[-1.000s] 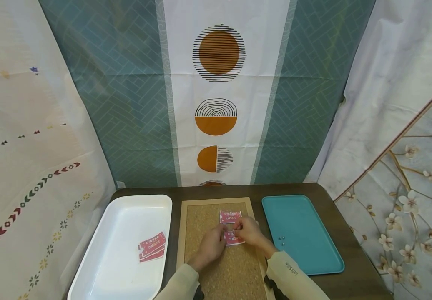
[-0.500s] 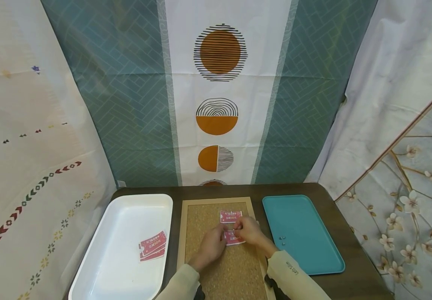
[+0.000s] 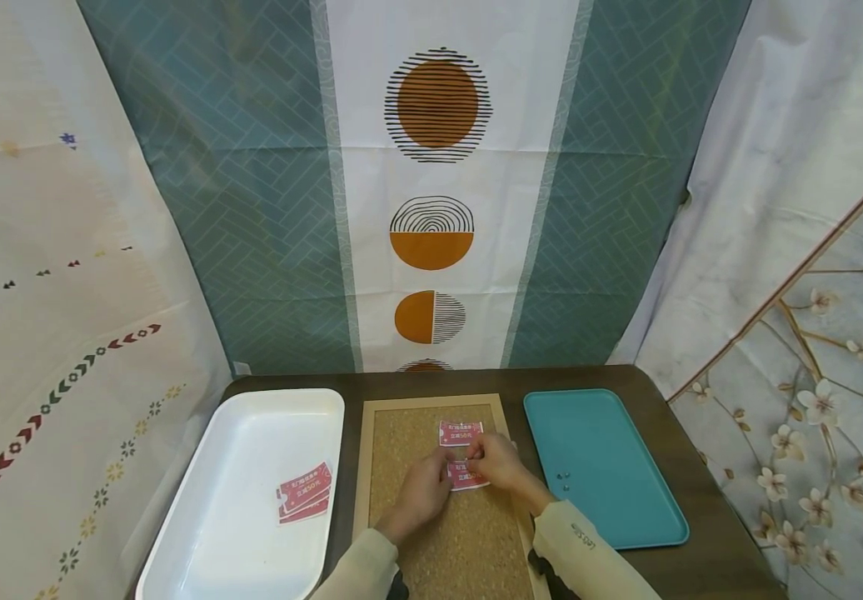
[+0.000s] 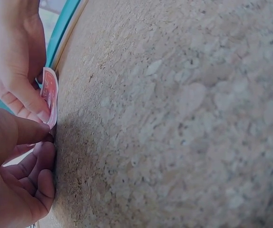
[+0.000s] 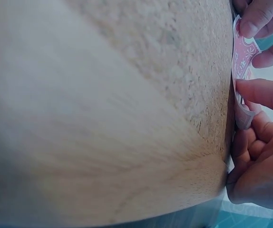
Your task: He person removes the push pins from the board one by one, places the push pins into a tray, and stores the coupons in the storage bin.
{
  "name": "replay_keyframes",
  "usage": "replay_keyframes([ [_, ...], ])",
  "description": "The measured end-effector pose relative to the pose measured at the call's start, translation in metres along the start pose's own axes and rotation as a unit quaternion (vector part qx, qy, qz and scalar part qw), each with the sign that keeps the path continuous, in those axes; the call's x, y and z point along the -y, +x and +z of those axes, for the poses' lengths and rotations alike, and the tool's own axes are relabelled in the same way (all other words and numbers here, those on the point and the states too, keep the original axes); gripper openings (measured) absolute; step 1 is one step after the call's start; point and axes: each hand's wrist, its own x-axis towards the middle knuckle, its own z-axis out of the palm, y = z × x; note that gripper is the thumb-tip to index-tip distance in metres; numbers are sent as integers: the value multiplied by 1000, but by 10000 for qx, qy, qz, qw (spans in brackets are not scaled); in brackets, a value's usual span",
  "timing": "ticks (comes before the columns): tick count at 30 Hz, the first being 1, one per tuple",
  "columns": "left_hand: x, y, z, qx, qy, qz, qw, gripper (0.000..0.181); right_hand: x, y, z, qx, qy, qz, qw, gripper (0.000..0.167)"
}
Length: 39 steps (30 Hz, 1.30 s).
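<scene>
A red paper coupon (image 3: 466, 476) with white print lies on the framed cork board (image 3: 416, 525), its edges curling up from the cork. My left hand (image 3: 426, 486) pinches the coupon's left end between thumb and fingertip. From the right, my right hand (image 3: 497, 462) holds thumb and forefinger together at the coupon's upper edge. A small silvery thumbtack (image 5: 241, 99) shows between those fingers, mostly hidden. Just above, a second red coupon (image 3: 460, 433) lies near the board's upper right. Both hands touch the same coupon, close together.
On the left, a white tray (image 3: 240, 500) holds several overlapping red coupons (image 3: 304, 492). The teal tray (image 3: 604, 450) on the right has a few small metal thumbtacks (image 3: 563, 482) near its left edge. The dark wooden table (image 3: 671, 575) ends at a curtain behind.
</scene>
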Motion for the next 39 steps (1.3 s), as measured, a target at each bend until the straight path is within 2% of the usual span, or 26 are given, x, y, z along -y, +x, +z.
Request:
replay_keyframes([
  [10, 1, 2, 1, 21, -16, -24, 10000, 34, -1, 0, -1, -26, 151, 24, 9999, 14],
  [16, 1, 3, 1, -19, 14, -4, 10000, 32, 0, 1, -2, 50, 17, -48, 10000, 14],
  [23, 1, 1, 1, -12, 2, 15, 10000, 33, -1, 0, -1, 46, -441, -280, 9986, 11],
  [31, 3, 3, 2, -34, 52, 59, 10000, 32, 5, -3, 0, -72, -1224, -709, 9899, 11],
  [39, 3, 3, 2, -44, -22, -11, 10000, 32, 6, -5, 2, -10, -1575, -690, 9851, 9],
])
